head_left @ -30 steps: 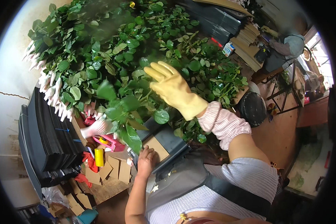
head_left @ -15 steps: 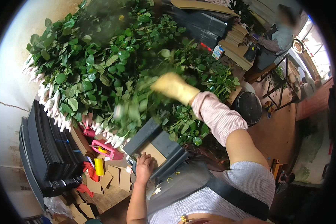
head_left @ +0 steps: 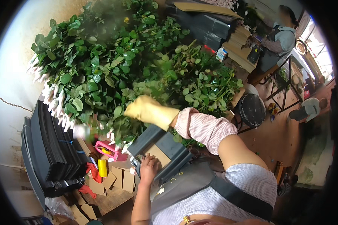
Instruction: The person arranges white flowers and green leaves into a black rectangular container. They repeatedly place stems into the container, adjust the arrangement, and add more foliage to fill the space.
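My right hand (head_left: 142, 110), in a yellow glove with a striped pink sleeve, is closed on a leafy rose stem (head_left: 118, 111). A blurred, pale-covered bloom (head_left: 80, 131) shows to its left, apparently on that stem. Below, my bare left hand (head_left: 149, 167) grips the left edge of a piece of brown cardboard (head_left: 159, 155), with the fingers bent over it. The cardboard lies in a dark grey trough-like holder (head_left: 176, 149). Behind both hands spreads a big heap of leafy rose stems (head_left: 109, 67), with white-wrapped blooms (head_left: 56, 105) along its left side.
Black sheets (head_left: 50, 142) are stacked at the left. A pink holder (head_left: 110, 150), a yellow roll (head_left: 102, 167) and small cardboard pieces (head_left: 122, 178) lie near my left hand. A round black-topped stool (head_left: 252, 110) stands right. Another person (head_left: 283, 41) is at the far right.
My right hand has moved left and nearer, carrying the rose stem and its bloom leftward. My left hand stays on the cardboard. Another person has come into view at the right.
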{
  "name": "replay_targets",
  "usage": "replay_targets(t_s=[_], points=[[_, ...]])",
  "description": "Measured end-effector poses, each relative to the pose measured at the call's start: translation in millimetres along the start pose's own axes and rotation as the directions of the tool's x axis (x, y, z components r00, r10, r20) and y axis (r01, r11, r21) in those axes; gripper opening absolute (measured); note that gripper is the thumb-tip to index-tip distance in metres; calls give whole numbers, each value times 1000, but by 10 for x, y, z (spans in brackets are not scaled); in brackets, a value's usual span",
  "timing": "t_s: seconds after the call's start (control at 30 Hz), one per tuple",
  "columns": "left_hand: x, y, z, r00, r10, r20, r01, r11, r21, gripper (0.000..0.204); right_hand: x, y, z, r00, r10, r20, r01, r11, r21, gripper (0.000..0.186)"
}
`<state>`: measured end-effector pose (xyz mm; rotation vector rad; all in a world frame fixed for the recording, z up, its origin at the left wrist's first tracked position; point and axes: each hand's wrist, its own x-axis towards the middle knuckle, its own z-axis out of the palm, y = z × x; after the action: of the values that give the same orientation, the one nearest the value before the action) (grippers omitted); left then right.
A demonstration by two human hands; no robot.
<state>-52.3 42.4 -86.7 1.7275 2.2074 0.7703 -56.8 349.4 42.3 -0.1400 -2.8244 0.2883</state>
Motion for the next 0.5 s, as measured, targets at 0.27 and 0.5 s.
replay_targets(t_s=[0.27,0.5], points=[[8,-25,51,1000,-24,8,24,998,-52,25,-746,1760,124,848,523,90,-494,840,-227,20],[-48,-13,-48,995,-74,71,78,995,-57,27,-888,702,-594,974,68,-215,-81,995,-54,14]])
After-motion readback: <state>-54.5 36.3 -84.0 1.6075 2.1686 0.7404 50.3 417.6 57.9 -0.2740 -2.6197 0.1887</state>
